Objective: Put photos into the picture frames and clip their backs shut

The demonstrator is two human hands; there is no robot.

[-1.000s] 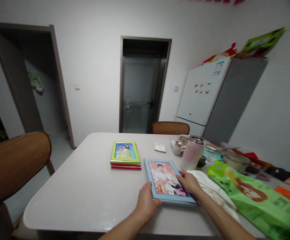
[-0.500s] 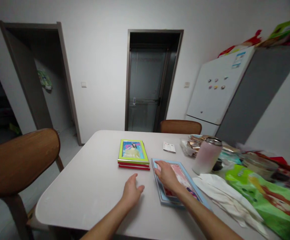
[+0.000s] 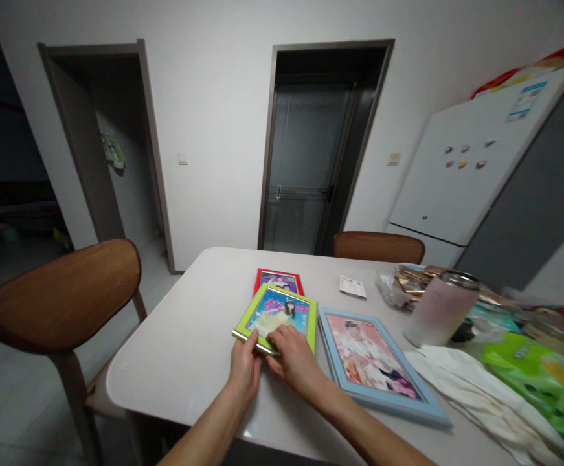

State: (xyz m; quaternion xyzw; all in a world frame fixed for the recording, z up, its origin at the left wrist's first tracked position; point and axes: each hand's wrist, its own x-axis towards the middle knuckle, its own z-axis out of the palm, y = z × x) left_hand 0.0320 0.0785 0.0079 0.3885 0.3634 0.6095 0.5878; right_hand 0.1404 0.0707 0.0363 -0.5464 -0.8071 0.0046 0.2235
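Observation:
Both hands grip the near edge of a lime-green picture frame [image 3: 282, 310], which is turned a little and tilted over the stack behind it. My left hand [image 3: 244, 366] pinches its near left part, thumb on top. My right hand [image 3: 294, 353] holds the near edge further right, fingers on the front and thumb below. A red picture frame [image 3: 278, 280] shows partly from beneath, at the far side. Just right of my right hand lies a larger light-blue picture frame [image 3: 373, 356] with a pink picture, flat on the white table [image 3: 179, 349].
On the right stand a pink tumbler [image 3: 441, 307], a white cloth [image 3: 480, 388] and a green bag [image 3: 539, 382]. A small white card [image 3: 352, 287] lies beyond the blue frame. Wooden chairs stand at the left [image 3: 68, 298] and the far side [image 3: 379, 247].
My right hand has left the light-blue frame and moved left. Both hands have taken hold of the lime-green frame and drawn it toward me, uncovering part of the red one. The view has shifted left.

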